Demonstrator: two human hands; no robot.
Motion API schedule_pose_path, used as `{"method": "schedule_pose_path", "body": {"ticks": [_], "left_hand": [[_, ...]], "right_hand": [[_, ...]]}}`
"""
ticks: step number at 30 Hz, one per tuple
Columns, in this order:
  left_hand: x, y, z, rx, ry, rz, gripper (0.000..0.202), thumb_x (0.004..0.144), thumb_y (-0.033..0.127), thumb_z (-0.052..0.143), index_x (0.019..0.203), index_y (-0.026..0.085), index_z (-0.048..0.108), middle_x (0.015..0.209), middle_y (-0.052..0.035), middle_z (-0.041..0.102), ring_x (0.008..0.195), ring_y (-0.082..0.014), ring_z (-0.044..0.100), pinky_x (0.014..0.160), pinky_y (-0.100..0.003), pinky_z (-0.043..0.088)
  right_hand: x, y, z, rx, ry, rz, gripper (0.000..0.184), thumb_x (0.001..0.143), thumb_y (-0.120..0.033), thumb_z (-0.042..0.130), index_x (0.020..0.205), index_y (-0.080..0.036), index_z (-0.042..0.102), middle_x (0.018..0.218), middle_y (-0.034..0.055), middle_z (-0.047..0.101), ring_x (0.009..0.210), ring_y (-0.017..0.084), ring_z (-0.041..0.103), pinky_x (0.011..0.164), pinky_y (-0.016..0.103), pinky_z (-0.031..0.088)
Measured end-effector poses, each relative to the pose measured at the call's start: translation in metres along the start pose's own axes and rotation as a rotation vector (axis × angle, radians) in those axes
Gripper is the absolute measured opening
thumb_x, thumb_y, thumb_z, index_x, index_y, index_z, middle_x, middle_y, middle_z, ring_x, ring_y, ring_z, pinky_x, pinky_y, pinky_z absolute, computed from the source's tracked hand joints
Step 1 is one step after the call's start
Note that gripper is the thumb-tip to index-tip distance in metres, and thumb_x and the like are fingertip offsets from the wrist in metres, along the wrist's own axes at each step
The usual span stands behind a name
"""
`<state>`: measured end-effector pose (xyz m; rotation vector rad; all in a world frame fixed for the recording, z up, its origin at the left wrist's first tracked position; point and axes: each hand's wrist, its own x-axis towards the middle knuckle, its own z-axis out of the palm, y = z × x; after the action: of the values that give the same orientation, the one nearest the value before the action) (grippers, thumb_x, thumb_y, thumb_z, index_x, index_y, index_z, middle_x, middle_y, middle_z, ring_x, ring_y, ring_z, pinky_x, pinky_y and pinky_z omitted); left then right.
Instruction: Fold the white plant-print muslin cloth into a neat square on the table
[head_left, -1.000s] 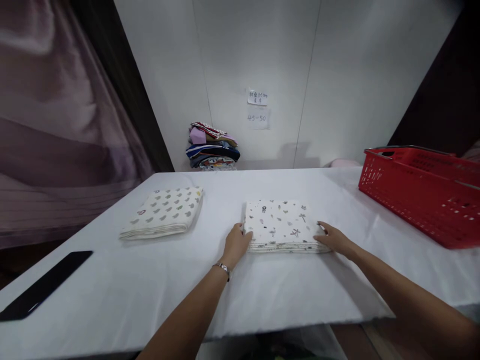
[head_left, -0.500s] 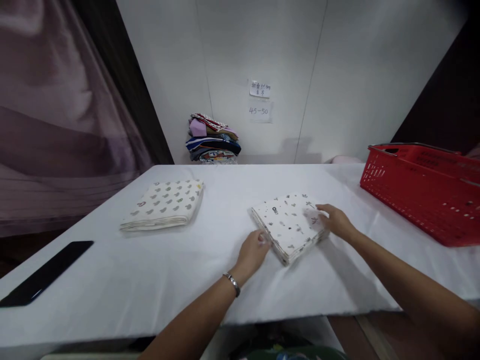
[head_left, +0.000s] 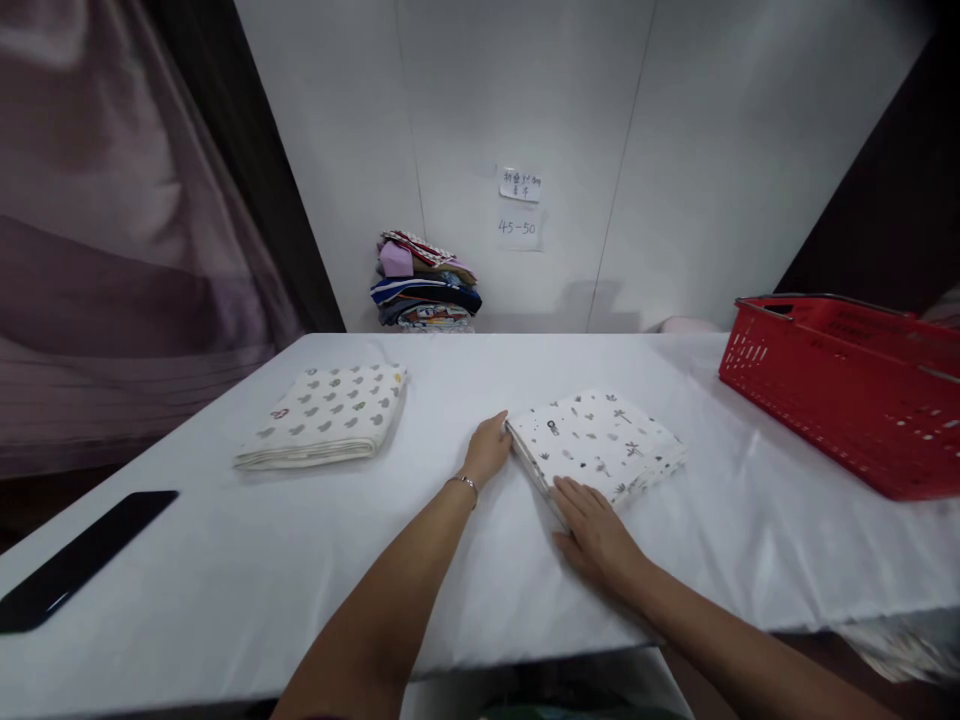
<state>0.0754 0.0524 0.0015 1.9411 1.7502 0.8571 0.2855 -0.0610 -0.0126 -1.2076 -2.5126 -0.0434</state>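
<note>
Right hand (head_left: 600, 535) has moved from the far right side of the leaf-print cloth (head_left: 592, 445) to its near corner since half a second ago, while the left hand (head_left: 487, 450) has slid up to the cloth's left corner. Compared with a second ago, the cloth has turned from lying square to the near edge to sitting at an angle. It lies folded in layers on the white-covered desk (head_left: 450, 385), a little right of the middle, between the left hand and the red basket (head_left: 832, 400). Spread flat, the right hand rests its extended fingers on the cloth's near corner, palm down. Curled fingers of the left hand touch the left corner, though whether they pinch it I cannot tell; a bracelet (head_left: 466, 483) circles that wrist. Well apart to the left, a second folded cloth (head_left: 330, 415), white with grey shapes, lies on the desk, and nearer the left edge is a flat black object (head_left: 82, 560). At the far side rises a stack of folded fabrics (head_left: 427, 290), with two paper notes (head_left: 519, 228) on the pale wall (head_left: 517, 90) to its right.
</note>
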Motion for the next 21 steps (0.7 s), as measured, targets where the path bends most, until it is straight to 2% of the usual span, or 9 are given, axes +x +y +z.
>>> {"method": "schedule_pose_path", "body": {"ticks": [3,9,15,21], "left_hand": [[0.010,-0.002,0.004,-0.019,-0.013,0.007,0.047,0.079,0.013,0.045,0.125,0.016,0.051,0.126,-0.0087,0.055,0.118,-0.0205,0.048,0.101,-0.033,0.035],[0.020,-0.008,0.004,-0.066,-0.009,0.035,0.038,0.075,0.011,0.046,0.105,0.026,0.065,0.109,0.0023,0.066,0.103,-0.0147,0.057,0.092,-0.026,0.041],[0.023,-0.018,0.003,-0.052,0.052,-0.031,0.030,0.074,0.014,0.048,0.093,0.026,0.068,0.096,0.0019,0.069,0.095,-0.0158,0.059,0.088,-0.028,0.042],[0.027,-0.023,0.003,-0.054,0.023,-0.025,0.027,0.076,0.019,0.048,0.093,0.025,0.068,0.091,0.0022,0.070,0.086,-0.0149,0.062,0.084,-0.028,0.045]], "right_hand": [[-0.007,0.002,0.010,-0.032,0.001,-0.012,0.057,0.077,-0.010,0.045,0.134,-0.010,0.041,0.140,0.0156,0.039,0.128,0.028,0.036,0.101,0.048,0.034],[-0.007,0.001,0.015,-0.057,0.020,-0.025,0.055,0.077,-0.005,0.041,0.131,-0.014,0.045,0.138,0.0146,0.042,0.129,0.027,0.035,0.101,0.048,0.034],[-0.005,-0.004,0.012,-0.053,-0.007,-0.020,0.056,0.075,-0.004,0.043,0.129,-0.014,0.048,0.138,0.0143,0.043,0.128,0.028,0.036,0.101,0.048,0.033],[-0.006,-0.004,0.013,-0.043,-0.001,-0.020,0.056,0.075,-0.005,0.044,0.130,-0.015,0.047,0.138,0.0140,0.042,0.129,0.028,0.035,0.101,0.049,0.032]]}}
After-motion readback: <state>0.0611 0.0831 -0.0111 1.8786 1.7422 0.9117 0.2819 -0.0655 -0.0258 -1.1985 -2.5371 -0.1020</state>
